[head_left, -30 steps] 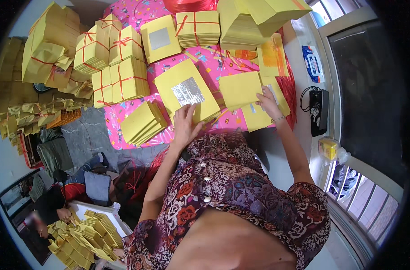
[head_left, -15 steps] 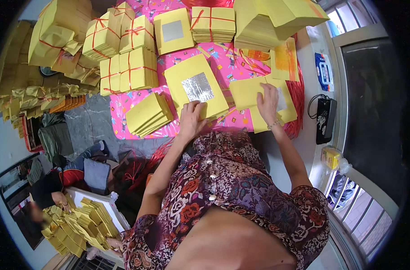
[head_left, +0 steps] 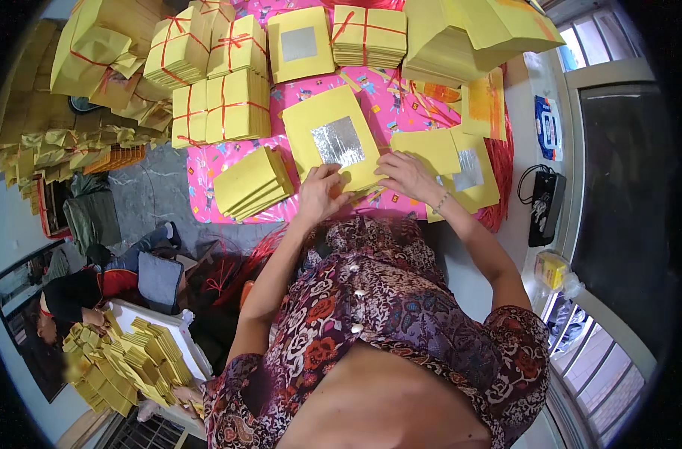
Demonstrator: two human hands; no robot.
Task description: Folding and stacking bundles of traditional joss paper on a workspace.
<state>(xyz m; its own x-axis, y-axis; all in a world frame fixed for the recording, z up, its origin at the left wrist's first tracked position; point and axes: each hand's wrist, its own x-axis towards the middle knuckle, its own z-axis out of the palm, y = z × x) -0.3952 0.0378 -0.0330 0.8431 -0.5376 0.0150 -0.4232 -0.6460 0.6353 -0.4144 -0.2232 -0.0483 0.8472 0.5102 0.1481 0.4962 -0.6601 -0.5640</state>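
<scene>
A stack of yellow paper (head_left: 303, 127) lies in front of me on a pink patterned tablecloth (head_left: 277, 97). Its top sheet carries a shiny silver square. My left hand (head_left: 322, 196) grips the stack's near edge, fingers bent on top at the lower left. At the near right corner, my right hand (head_left: 410, 178) pinches the paper with curled fingers. Just beyond that hand lies a folded yellow paper (head_left: 428, 148), partly over a yellow sheet with a silver square (head_left: 468, 170). Left of my left hand sits a fanned pile of folded yellow paper (head_left: 253, 183).
Bundles tied with red string (head_left: 240, 105) stand along the table's far left. A tall yellow paper stack (head_left: 446, 45) rises at the far right, with red strands (head_left: 500, 202) hanging at the table's right edge. Lower left, another person (head_left: 71, 299) handles yellow papers (head_left: 142, 359) on a white board.
My right hand has moved left from the folded paper on the right to the near right corner of the stack. My left hand stays at the stack's near edge.
</scene>
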